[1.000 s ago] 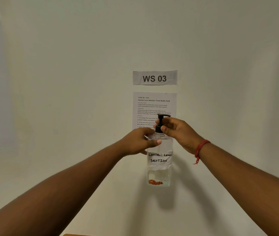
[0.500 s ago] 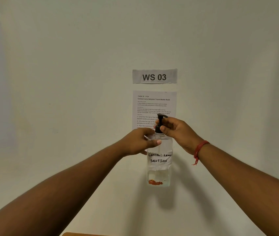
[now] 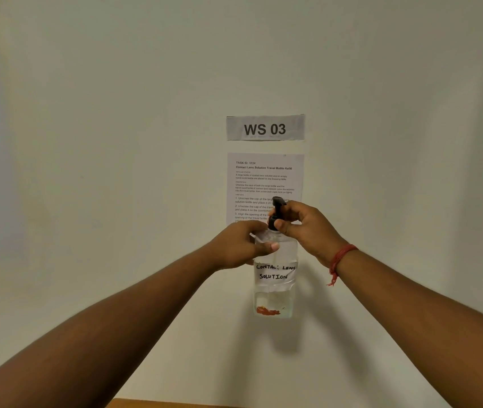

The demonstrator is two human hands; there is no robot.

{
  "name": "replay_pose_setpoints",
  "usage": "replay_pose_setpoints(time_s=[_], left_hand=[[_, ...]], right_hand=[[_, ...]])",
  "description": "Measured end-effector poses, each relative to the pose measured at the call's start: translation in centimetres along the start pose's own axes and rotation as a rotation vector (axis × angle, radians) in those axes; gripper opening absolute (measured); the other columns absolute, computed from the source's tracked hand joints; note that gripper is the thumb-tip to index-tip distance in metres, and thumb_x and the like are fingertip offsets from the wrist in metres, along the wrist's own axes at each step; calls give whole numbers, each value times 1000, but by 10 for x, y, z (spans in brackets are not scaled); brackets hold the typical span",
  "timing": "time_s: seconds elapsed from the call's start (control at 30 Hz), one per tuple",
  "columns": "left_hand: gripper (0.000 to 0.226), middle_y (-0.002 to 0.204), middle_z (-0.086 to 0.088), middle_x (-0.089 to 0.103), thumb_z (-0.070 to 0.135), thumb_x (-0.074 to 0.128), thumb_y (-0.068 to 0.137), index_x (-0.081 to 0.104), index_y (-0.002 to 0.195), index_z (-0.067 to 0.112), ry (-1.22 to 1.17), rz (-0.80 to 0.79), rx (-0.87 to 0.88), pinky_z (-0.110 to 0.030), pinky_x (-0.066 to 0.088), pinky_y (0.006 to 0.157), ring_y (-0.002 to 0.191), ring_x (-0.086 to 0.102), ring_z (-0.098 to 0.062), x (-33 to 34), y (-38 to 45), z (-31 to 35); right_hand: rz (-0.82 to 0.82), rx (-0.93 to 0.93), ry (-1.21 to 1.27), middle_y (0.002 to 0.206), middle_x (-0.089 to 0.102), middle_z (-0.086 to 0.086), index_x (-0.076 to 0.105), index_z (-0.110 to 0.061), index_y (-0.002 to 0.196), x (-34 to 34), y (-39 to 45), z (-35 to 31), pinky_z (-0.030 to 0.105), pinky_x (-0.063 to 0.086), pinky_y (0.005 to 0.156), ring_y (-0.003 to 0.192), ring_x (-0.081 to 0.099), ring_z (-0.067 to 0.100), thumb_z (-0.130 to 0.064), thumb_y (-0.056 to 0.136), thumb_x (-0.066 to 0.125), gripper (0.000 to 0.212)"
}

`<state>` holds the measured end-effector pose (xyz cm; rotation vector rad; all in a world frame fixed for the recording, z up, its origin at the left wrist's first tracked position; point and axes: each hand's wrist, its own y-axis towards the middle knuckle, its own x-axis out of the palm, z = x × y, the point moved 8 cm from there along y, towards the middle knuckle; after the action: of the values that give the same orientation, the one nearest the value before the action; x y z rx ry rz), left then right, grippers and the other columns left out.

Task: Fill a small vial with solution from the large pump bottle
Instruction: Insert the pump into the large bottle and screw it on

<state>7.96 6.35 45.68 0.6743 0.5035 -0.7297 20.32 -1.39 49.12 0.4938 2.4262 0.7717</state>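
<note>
Fingers (image 3: 286, 228) of the right hand (image 3: 308, 228) are clamped round the black pump head (image 3: 275, 213) at the collar, just right of centre in the frame, while the left hand (image 3: 243, 245) grips the shoulder of the large pump bottle (image 3: 275, 278) and pins a small clear piece, possibly the vial (image 3: 259, 237), against it; the view is too poor there to be sure. Half a second back the nozzle sat level across the top of the pump; it now looks turned and tilted toward the upper left, with the right hand's knuckles rolled with it, and the bottle body has not shifted. That suggests the pump is being twisted loose or unlocked, so no solution has yet gone into the vial. The bottle stands upright on the white bench (image 3: 175, 334), close to the wall (image 3: 116, 113) behind it, just below the taped instruction sheet (image 3: 263, 178) and the WS 03 sign (image 3: 265, 128). Bare bench lies to lower left and lower right of the bottle; its wooden front edge (image 3: 175, 403) shows at the bottom of the frame.
</note>
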Motion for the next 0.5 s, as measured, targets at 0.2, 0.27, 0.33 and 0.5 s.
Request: replay_pose_setpoints(time_s=[0.2, 0.27, 0.33, 0.5], left_hand=[[47, 118, -3, 67, 37, 74, 90, 62, 129, 13, 4, 27, -2, -43, 65, 77, 102, 70, -20, 3, 0, -2], [45, 116, -3, 67, 38, 75, 90, 63, 126, 14, -2, 29, -2, -42, 65, 77, 101, 70, -20, 4, -1, -3], [44, 114, -3, 68, 38, 75, 90, 64, 125, 14, -10, 29, -2, -44, 65, 77, 100, 70, -20, 5, -1, -4], [46, 116, -1, 68, 38, 76, 89, 64, 127, 14, -13, 30, -18, -44, 65, 76, 99, 71, -18, 7, -1, -11]], right_hand=[[50, 0, -16, 96, 72, -10, 68, -22, 102, 2, -2, 7, 24, 48, 87, 93, 65, 5, -15, 88, 69, 16], [53, -5, -12, 99, 72, -8, 68, -20, 102, 4, -2, 7, 21, 46, 86, 96, 65, 9, -13, 88, 69, 15], [61, -11, -6, 100, 71, -6, 67, -17, 101, 5, -3, 7, 21, 46, 87, 97, 65, 9, -11, 88, 69, 14], [79, 22, 27, 102, 71, -10, 68, -21, 107, 9, -8, 15, 27, 49, 92, 99, 65, 5, -16, 89, 69, 19]])
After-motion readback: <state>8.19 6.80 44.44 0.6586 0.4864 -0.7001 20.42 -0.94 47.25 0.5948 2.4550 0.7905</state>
